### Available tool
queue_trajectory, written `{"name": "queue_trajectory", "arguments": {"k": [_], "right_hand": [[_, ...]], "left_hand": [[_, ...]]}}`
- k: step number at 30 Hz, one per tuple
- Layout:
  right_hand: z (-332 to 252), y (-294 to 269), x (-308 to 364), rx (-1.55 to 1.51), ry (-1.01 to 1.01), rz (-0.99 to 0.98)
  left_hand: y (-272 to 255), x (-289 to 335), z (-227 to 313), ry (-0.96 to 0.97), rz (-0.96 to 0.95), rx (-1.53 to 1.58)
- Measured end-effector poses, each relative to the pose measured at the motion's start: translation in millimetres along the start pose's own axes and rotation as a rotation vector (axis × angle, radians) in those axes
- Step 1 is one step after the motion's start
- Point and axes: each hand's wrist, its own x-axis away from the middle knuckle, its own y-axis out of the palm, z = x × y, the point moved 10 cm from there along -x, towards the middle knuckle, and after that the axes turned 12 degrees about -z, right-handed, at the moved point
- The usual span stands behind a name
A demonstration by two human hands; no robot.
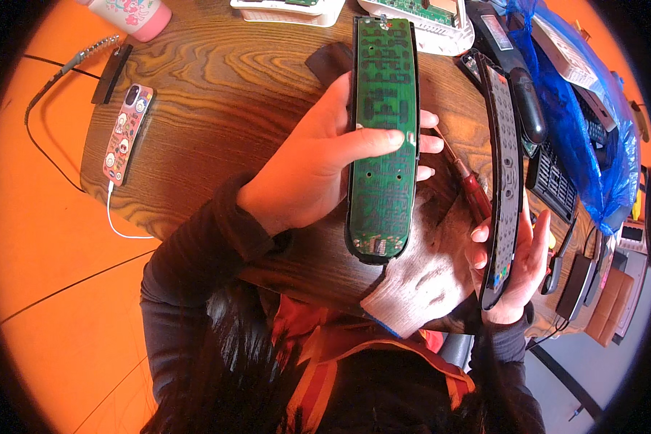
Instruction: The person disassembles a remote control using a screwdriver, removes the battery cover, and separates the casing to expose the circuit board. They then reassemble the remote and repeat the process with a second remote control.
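My left hand (300, 163) is wrapped round one half of an opened remote control, its thumb lying across the green circuit board (385, 87) set in a black shell. In my right hand (526, 278), at the right, is the other long black half, the remote control cover (508, 137), with a grey rubber button pad showing on its inner side. The two halves are apart, both held above the table. Between them lies a screwdriver (475, 194) with a red handle, partly behind my right fingers. Below the circuit board lies a whitish knitted glove (421, 286) with a blue edge.
A phone (128, 134) with a white cable lies on the wooden table (217, 94). White casings (289, 10) with circuit boards stand at the far edge. On the right are a blue plastic bag (593, 145), a black remote control (553, 184) and a black adapter (579, 286).
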Motion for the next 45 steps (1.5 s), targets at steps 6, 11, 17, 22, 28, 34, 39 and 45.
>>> {"name": "queue_trajectory", "arguments": {"k": [6,11,17,22,28,34,39,45], "right_hand": [[7.2,-8.3,3.9,-0.078,0.022,0.060],[6.7,19.2,-2.5,-0.241,-0.006,-0.262],[14.4,14.1,3.3,-0.152,0.034,-0.140],[11.4,16.7,1.9,0.032,0.005,-0.122],[6.6,28.8,2.2,0.090,-0.019,-0.196],[14.0,27.6,3.9,0.046,0.045,-0.214],[14.7,19.4,5.2,0.039,0.052,-0.208],[15.1,10.9,4.8,0.066,0.055,-0.184]], "left_hand": [[2.3,1.4,-5.0,-0.069,-0.004,-0.014],[2.6,2.5,-7.1,-0.112,0.006,-0.156],[8.0,3.1,-12.9,-0.161,-0.031,-0.224],[10.6,3.4,-13.9,-0.194,-0.040,-0.280],[11.5,3.4,-9.2,-0.186,0.000,-0.268],[5.9,6.0,-15.9,-0.220,0.049,-0.213],[14.6,11.1,-40.8,-0.377,-0.051,0.032],[19.3,8.2,-45.9,-0.340,-0.056,0.317]]}}
